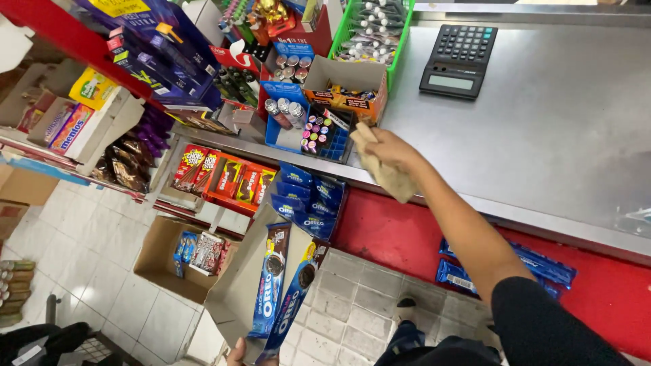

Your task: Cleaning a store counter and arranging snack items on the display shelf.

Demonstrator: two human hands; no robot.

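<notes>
Fingers of the right hand (388, 148) are closed around a crumpled beige cloth (385, 169), pressed at the near edge of the steel counter (542, 135). Only fingertips of the left hand (237, 352) are seen, gripping the near end of an open cardboard tray (237, 291). Its long axis runs from near to far, tilting right. Two long blue cookie packs (278, 291) lie inside, lengthwise. A black calculator (458, 59) sits far on the counter.
</notes>
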